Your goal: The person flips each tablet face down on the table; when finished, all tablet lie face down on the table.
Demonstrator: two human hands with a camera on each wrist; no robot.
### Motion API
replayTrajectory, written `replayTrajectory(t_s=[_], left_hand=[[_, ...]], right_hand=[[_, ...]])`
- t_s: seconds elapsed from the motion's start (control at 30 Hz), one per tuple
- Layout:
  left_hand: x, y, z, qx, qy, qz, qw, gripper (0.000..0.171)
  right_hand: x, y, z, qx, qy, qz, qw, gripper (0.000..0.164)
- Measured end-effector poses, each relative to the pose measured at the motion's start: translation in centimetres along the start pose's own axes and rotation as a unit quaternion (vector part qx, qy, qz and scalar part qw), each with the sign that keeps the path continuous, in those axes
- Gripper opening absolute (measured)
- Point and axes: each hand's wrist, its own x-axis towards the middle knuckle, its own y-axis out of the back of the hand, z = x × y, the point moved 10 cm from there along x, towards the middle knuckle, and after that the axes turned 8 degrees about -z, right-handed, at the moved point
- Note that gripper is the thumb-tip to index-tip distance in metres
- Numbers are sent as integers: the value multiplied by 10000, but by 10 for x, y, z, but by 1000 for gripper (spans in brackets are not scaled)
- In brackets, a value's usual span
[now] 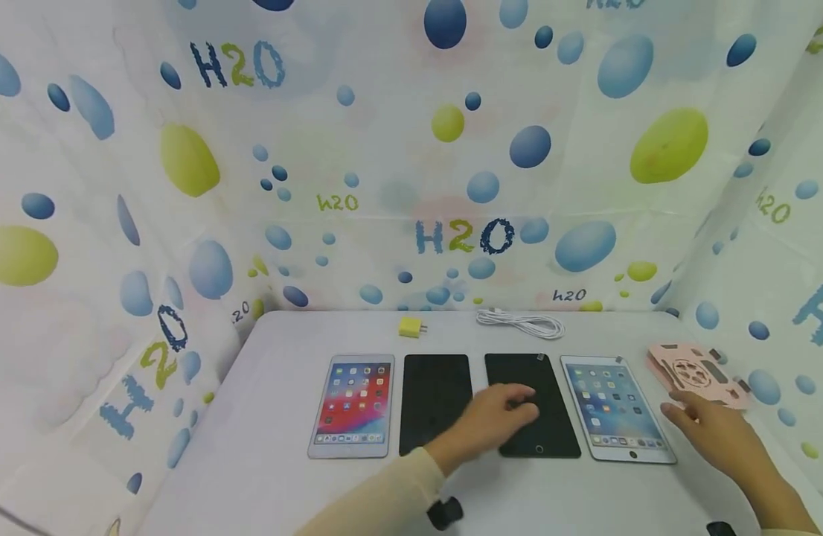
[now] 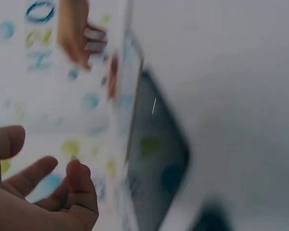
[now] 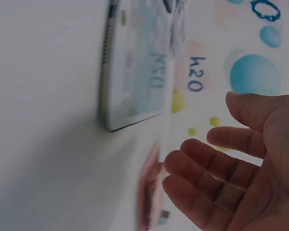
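My left hand hangs over a black tablet, its fingers loosely bent with nothing between them; the left wrist view shows the same loose fingers. At the right, my right hand is just in front of a pink stand-like plate with a round cut-out, holding nothing. Its fingers are spread and relaxed in the right wrist view. Between the two hands lies a white tablet with a lit blue screen. Whether the right fingertips touch the pink plate, I cannot tell.
Left of my left hand lie another black tablet and a white tablet with a red and blue screen. Behind them sit a yellow plug adapter and a coiled white cable. A patterned curtain surrounds the white table.
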Motion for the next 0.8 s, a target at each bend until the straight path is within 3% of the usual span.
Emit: replayTrajectory(t_s=[0.07,0.17,0.27,0.37,0.47,0.8], left_hand=[[14,-36,-2,-1099,411,-64,9931,32],[29,-75,-6,-2576,929,112,9617,29],[39,-98,-4,-3339,1124,214,9356,37],[46,-112,-2,-3594,1233,66,9250,52],[49,-117,0,-3576,1324,-80,9244,61],[53,-137,-1,-3783,1560,-591,9105,67]], right_hand=[[-1,-8,9,192,-149,-141,9996,77],[-2,-20,21,590,-388,-311,9970,80],[-5,-32,30,1266,-611,-589,9883,85],[-8,-45,35,2046,-812,-860,9717,88],[-8,-52,38,2769,-919,-955,9517,86],[-9,-53,47,4552,-1048,-968,8789,79]])
